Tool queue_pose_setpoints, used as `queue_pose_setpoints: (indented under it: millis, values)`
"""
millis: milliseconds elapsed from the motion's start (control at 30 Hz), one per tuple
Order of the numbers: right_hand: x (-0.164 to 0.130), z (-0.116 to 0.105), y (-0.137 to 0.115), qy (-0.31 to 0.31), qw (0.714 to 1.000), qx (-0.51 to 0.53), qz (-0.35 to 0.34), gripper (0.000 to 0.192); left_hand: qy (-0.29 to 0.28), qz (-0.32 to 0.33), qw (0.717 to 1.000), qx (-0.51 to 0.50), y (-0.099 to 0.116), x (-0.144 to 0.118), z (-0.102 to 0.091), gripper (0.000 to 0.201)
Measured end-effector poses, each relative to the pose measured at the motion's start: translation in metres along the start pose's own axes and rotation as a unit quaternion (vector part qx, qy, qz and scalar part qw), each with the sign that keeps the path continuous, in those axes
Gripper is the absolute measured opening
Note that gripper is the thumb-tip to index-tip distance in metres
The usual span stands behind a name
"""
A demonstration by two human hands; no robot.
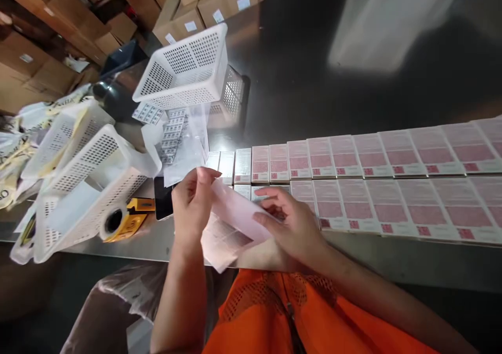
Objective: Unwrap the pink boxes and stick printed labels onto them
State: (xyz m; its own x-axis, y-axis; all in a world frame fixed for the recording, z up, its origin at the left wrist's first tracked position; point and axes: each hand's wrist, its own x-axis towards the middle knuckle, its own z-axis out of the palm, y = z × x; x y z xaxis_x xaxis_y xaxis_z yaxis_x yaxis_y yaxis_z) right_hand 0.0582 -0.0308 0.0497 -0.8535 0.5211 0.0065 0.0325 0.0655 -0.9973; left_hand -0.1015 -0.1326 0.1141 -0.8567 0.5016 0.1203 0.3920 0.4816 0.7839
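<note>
Both hands, left hand (pixel 192 205) & right hand (pixel 292 226), grasp a sheet (pixel 239 215) at centre, w/ two rows of pink boxes (pixel 372 186) already laid out rightward, more sheets (pixel 172 134) left under the basket (pixel 186 66).

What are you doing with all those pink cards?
A person in an orange vest is holding a thin clear bag in both hands, the left hand at its top and the right hand on its side. Two long rows of pink cards lie flat on the dark table. White baskets and a tape roll sit to the left.
</note>
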Motion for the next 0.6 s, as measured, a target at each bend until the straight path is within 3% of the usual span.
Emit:
queue_pose_setpoints:
  millis: [67, 100, 133, 167, 233, 267, 333, 433, 533, 600]
  values:
    - [0.012, -0.007, 0.001, 0.034, 0.999, 0.029, -0.005, 0.030, -0.167, -0.055, 0.981, -0.083, -0.009, 0.001, -0.016, 0.046]
    - [0.017, -0.012, 0.001, 0.060, 0.997, 0.038, -0.020, 0.032, -0.216, -0.083, 0.966, -0.115, -0.014, 0.000, -0.024, 0.054]
    - [0.020, -0.016, 0.001, 0.092, 0.994, 0.043, -0.042, 0.036, -0.222, -0.105, 0.959, -0.145, -0.019, -0.001, -0.030, 0.059]
    - [0.023, -0.018, 0.001, 0.124, 0.989, 0.044, -0.066, 0.043, -0.186, -0.115, 0.960, -0.174, -0.023, -0.003, -0.037, 0.058]
    - [0.024, -0.018, 0.002, 0.135, 0.987, 0.037, -0.085, 0.058, -0.060, -0.103, 0.967, -0.224, -0.028, -0.009, -0.046, 0.053]
    - [0.023, -0.015, 0.003, 0.105, 0.991, 0.031, -0.075, 0.066, -0.001, -0.093, 0.966, -0.242, -0.030, -0.012, -0.050, 0.053]
    - [0.021, -0.006, 0.004, 0.009, 0.999, 0.023, -0.042, 0.081, 0.064, -0.092, 0.959, -0.259, -0.032, -0.019, -0.056, 0.056]
    - [0.019, 0.011, 0.002, -0.070, 0.994, 0.040, -0.070, 0.088, 0.084, -0.108, 0.954, -0.267, -0.038, -0.027, -0.062, 0.059]
    - [0.022, 0.022, -0.004, -0.076, 0.988, 0.003, -0.137, 0.074, 0.115, -0.130, 0.954, -0.243, -0.049, -0.035, -0.070, 0.063]
    - [0.026, 0.026, -0.008, -0.071, 0.983, -0.042, -0.165, 0.064, 0.109, -0.170, 0.957, -0.208, -0.057, -0.043, -0.077, 0.076]
